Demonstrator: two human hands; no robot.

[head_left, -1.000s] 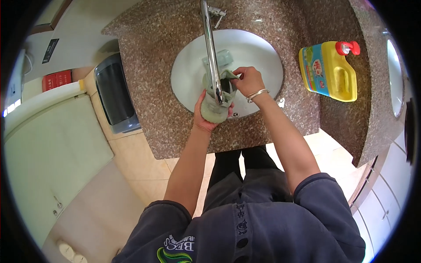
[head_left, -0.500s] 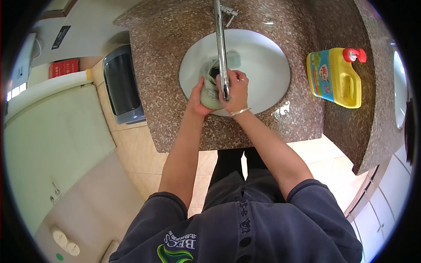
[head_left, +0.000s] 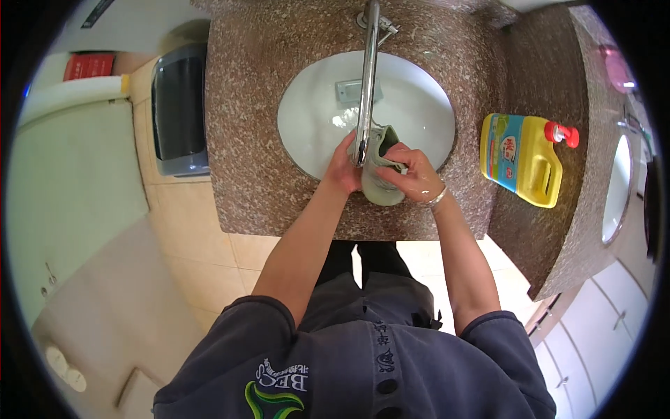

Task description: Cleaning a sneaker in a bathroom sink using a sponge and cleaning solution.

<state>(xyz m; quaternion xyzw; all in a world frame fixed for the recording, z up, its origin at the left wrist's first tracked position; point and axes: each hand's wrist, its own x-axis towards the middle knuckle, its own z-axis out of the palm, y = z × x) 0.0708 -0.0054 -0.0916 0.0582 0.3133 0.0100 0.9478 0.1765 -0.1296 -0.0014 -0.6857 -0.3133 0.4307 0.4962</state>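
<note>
A wet, pale green item (head_left: pixel 382 188) with a rounded end and a dark opening is between my hands. It looks like a small shoe, but I cannot tell its kind for sure. My left hand (head_left: pixel 344 167) is wrapped round its left side, partly hidden behind the faucet spout. With bent fingers my right hand (head_left: pixel 413 176) grips the rim of the opening from the right. The item is over the near edge of the white oval sink (head_left: pixel 426 91), below the chrome faucet (head_left: pixel 368 84).
A pale rectangular piece (head_left: pixel 349 91) lies in the sink. Right of it, a yellow jug (head_left: pixel 520 157) with a red pump stands on the brown speckled counter (head_left: pixel 244 140). A dark-lidded bin (head_left: pixel 180 112) is left of the counter. Water drops dot the counter.
Both hands have brought the pale green item nearer and to the right, out of the sink's middle to its near edge. The item is turned, so its opening shows more. My view has shifted slightly.
</note>
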